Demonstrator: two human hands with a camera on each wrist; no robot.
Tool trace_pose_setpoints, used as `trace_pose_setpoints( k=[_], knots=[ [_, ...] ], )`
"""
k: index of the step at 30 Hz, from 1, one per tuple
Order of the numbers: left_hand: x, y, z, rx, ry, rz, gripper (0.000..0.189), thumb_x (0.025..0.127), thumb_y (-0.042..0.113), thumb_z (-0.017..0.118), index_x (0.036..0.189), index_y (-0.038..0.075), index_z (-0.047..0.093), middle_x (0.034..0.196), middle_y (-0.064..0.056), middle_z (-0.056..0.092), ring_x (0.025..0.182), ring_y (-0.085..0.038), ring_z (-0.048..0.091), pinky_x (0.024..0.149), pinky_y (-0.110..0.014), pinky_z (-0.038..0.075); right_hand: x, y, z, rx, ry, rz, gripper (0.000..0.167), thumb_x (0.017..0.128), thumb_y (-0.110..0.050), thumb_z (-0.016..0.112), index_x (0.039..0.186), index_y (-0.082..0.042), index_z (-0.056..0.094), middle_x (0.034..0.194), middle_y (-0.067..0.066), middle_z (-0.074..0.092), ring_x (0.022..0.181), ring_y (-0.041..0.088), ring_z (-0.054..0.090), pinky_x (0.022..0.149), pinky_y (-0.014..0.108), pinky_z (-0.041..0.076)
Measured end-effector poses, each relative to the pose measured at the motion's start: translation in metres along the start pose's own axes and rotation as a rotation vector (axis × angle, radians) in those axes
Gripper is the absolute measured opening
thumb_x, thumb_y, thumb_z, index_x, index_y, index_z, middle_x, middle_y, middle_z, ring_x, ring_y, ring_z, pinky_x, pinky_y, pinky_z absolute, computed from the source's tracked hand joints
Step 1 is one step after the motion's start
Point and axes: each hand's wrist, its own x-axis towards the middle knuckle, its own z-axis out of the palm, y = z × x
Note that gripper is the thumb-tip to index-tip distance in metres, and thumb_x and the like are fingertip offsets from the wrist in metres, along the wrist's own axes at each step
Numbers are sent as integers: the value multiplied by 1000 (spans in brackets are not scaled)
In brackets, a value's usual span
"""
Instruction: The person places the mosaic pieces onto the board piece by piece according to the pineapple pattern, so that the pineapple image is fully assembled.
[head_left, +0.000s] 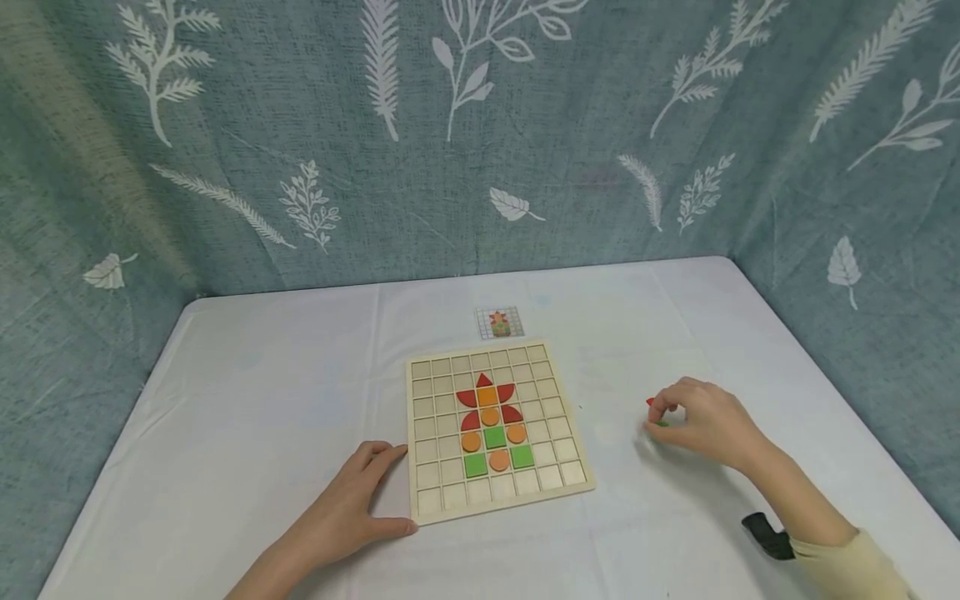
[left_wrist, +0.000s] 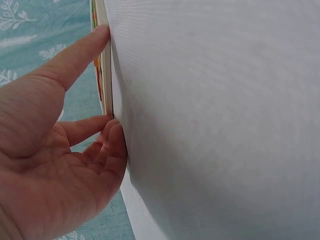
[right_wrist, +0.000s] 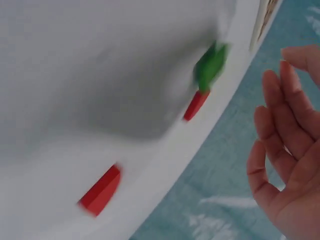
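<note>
A pale wooden grid board [head_left: 560, 427] lies on the white table. Flat pieces on it form a figure: a red triangle [head_left: 484, 381], red curved pieces, an orange square [head_left: 487, 396], several orange discs and green squares [head_left: 495, 437]. My left hand [head_left: 337, 504] steadies the board's left edge, thumb and fingertips touching it, as the left wrist view [left_wrist: 60, 150] confirms. Off to the right, my right hand [head_left: 701, 421] hovers over loose pieces, fingers loosely bent and thumb near the index tip. Beneath it are a green piece [right_wrist: 211, 66] and red pieces [right_wrist: 101, 190]; I see nothing between its fingers.
A small printed card [head_left: 499, 322] with a coloured grid picture lies behind the board. By my right forearm is a black object [head_left: 768, 536]. A teal curtain [head_left: 420, 183] with white leaf prints surrounds the table's back and sides.
</note>
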Motion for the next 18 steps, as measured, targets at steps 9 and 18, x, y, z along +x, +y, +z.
trace_pose_setpoints(
  k=[9,18],
  knots=[
    [2,1,0,2,-3,-2,93,68,40,88,143,6,46,132,-7,44,119,-25,46,100,-48,41,8,-5,5,33,-39,31,22,77,-30,82,93,-19,70,87,-6,62,81,16,56,67,34,46],
    [-1,0,1,-3,0,10,92,68,38,88,143,5,46,131,-8,44,118,-25,46,99,-49,41,-9,18,0,58,-103,122,28,75,-30,83,97,-20,69,98,-7,65,90,18,55,69,36,46]
  ],
)
